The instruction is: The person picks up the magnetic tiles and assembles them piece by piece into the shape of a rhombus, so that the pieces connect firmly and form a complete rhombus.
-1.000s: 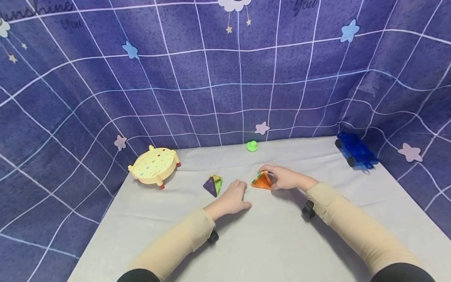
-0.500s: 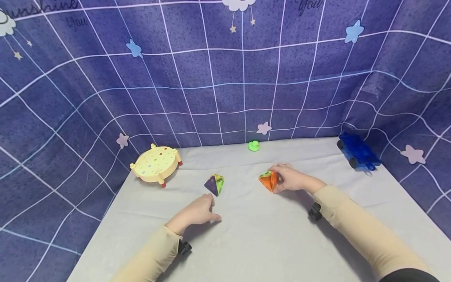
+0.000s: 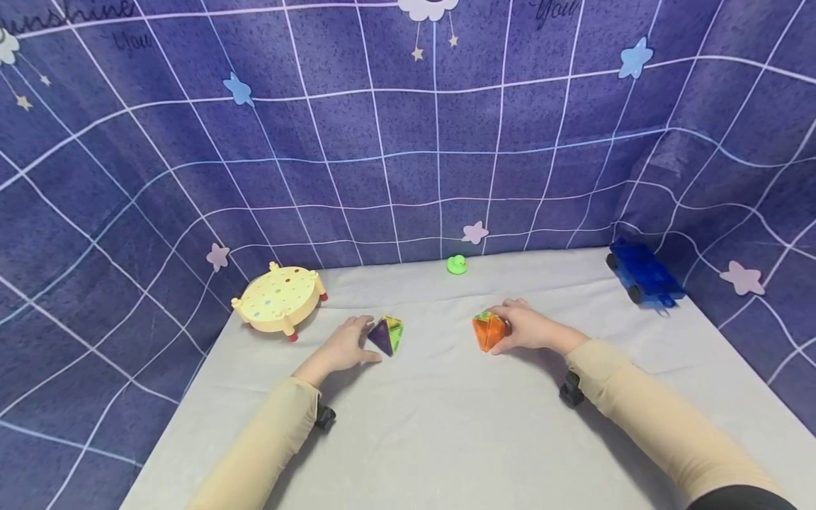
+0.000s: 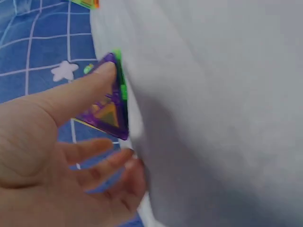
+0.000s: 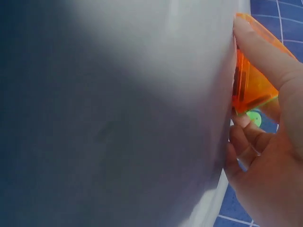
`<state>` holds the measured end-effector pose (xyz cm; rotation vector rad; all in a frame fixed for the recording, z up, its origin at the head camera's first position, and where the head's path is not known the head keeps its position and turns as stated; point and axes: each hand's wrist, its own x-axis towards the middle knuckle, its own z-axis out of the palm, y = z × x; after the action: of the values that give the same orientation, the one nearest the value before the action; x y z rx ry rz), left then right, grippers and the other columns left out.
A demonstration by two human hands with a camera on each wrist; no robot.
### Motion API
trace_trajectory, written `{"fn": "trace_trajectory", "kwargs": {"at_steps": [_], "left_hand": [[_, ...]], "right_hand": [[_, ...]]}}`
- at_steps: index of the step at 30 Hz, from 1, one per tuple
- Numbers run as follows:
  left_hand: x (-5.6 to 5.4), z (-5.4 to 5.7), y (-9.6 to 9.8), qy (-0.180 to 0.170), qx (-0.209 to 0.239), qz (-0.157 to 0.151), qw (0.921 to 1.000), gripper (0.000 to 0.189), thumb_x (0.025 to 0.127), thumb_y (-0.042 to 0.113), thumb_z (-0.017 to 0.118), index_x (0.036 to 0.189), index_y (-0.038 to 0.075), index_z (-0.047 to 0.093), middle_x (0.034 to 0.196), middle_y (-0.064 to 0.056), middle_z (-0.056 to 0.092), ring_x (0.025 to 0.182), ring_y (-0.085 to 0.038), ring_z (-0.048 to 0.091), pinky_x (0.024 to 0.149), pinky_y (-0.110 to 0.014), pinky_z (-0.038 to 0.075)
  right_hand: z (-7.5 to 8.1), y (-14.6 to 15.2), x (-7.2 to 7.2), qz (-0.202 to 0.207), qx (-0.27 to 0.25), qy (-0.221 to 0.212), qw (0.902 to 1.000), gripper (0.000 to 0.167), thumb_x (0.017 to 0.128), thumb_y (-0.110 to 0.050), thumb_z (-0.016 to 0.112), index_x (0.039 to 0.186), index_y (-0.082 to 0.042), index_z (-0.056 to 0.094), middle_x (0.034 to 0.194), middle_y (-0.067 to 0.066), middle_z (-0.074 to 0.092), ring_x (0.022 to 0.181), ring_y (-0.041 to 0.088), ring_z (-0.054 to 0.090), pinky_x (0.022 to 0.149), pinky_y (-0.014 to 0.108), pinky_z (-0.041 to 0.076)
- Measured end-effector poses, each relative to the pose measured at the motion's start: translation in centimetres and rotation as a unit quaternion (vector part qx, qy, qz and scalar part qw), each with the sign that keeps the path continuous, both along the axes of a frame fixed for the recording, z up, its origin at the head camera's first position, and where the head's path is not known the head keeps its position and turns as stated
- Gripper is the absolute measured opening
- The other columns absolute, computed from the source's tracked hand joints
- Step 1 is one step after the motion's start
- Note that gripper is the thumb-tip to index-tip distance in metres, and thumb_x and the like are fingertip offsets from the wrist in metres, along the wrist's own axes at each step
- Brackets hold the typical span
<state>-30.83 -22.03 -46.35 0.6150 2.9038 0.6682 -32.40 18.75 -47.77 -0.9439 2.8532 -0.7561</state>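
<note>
Two small pyramids of translucent magnetic tiles stand on the grey cloth. My right hand grips the orange pyramid between thumb and fingers; in the right wrist view its orange side shows beside the thumb. My left hand is at the left side of the purple, green and yellow pyramid, fingers spread, thumb near its front corner and fingertips near its back. In the left wrist view the thumb overlaps the purple tile, while the other fingers are loosely bent below it.
A cream toy table with dotted top and red-tipped legs stands back left. A green toy duck sits at the back edge. At the back right is a blue toy car. A blue curtain with grid lines encloses the table.
My left hand has moved left, away from the orange pyramid, and come round to the purple pyramid's left side. My right hand has shifted the orange pyramid slightly right and turned it.
</note>
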Motion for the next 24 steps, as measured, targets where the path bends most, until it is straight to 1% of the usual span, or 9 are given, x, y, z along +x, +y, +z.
{"fn": "trace_trajectory", "kwargs": {"at_steps": [3, 5, 8, 11, 16, 20, 24], "left_hand": [[-0.9, -0.3, 0.1, 0.017, 0.023, -0.038, 0.9989, 0.080, 0.077, 0.023, 0.089, 0.139, -0.010, 0.051, 0.128, -0.026, 0.060, 0.119, -0.041, 0.057, 0.106, -0.052, 0.042], [-1.2, -0.5, 0.3, 0.021, 0.033, -0.051, 0.9979, 0.074, 0.078, 0.023, 0.089, 0.135, -0.009, 0.055, 0.125, -0.023, 0.062, 0.115, -0.037, 0.059, 0.103, -0.050, 0.045], [-1.6, -0.7, 0.7, 0.022, 0.042, -0.054, 0.9974, 0.065, 0.079, 0.022, 0.089, 0.130, -0.007, 0.060, 0.118, -0.019, 0.065, 0.108, -0.032, 0.061, 0.096, -0.047, 0.049], [-2.0, -0.7, 1.6, 0.021, 0.041, -0.054, 0.9975, 0.060, 0.079, 0.023, 0.089, 0.127, -0.003, 0.064, 0.110, -0.013, 0.067, 0.100, -0.025, 0.061, 0.089, -0.044, 0.051], [-2.5, -0.5, 4.1, 0.020, 0.033, -0.074, 0.9965, 0.050, 0.079, 0.025, 0.089, 0.118, 0.002, 0.067, 0.101, -0.005, 0.066, 0.092, -0.020, 0.060, 0.086, -0.040, 0.050], [-2.7, -0.4, 6.6, 0.022, 0.026, -0.098, 0.9946, 0.042, 0.079, 0.025, 0.088, 0.109, 0.005, 0.067, 0.094, -0.002, 0.064, 0.088, -0.018, 0.058, 0.083, -0.037, 0.049], [-2.7, -0.2, 8.8, 0.023, 0.018, -0.113, 0.9932, 0.043, 0.080, 0.025, 0.087, 0.110, 0.004, 0.067, 0.093, -0.002, 0.064, 0.087, -0.018, 0.057, 0.083, -0.037, 0.049]], "right_hand": [[-0.1, -0.4, -0.1, 0.003, -0.008, -0.005, 1.0000, 0.074, 0.071, -0.033, 0.093, 0.131, 0.001, 0.064, 0.102, 0.003, 0.057, 0.099, 0.027, 0.050, 0.091, 0.047, 0.045], [-0.1, -0.6, -0.1, 0.004, -0.013, -0.011, 0.9999, 0.071, 0.072, -0.029, 0.093, 0.129, 0.002, 0.065, 0.101, 0.003, 0.057, 0.097, 0.025, 0.051, 0.089, 0.044, 0.045], [0.0, -0.7, -0.1, 0.003, -0.017, -0.021, 0.9996, 0.069, 0.072, -0.026, 0.093, 0.128, 0.004, 0.066, 0.099, 0.001, 0.056, 0.094, 0.022, 0.050, 0.085, 0.039, 0.044], [0.0, -0.6, -0.2, 0.004, -0.023, -0.026, 0.9994, 0.068, 0.073, -0.025, 0.093, 0.127, 0.005, 0.065, 0.098, 0.002, 0.056, 0.090, 0.018, 0.051, 0.082, 0.036, 0.046], [0.0, -0.4, -0.2, 0.004, -0.032, -0.034, 0.9989, 0.068, 0.073, -0.025, 0.092, 0.127, 0.007, 0.064, 0.097, 0.003, 0.056, 0.085, 0.016, 0.051, 0.079, 0.035, 0.047], [0.0, -0.4, -0.2, 0.005, -0.025, -0.026, 0.9993, 0.068, 0.074, -0.027, 0.092, 0.126, 0.007, 0.064, 0.097, 0.002, 0.057, 0.085, 0.016, 0.050, 0.078, 0.034, 0.047], [-0.2, -0.5, -0.3, 0.008, -0.021, -0.021, 0.9995, 0.067, 0.075, -0.027, 0.092, 0.126, 0.007, 0.065, 0.097, 0.002, 0.057, 0.084, 0.015, 0.050, 0.076, 0.033, 0.046]]}}
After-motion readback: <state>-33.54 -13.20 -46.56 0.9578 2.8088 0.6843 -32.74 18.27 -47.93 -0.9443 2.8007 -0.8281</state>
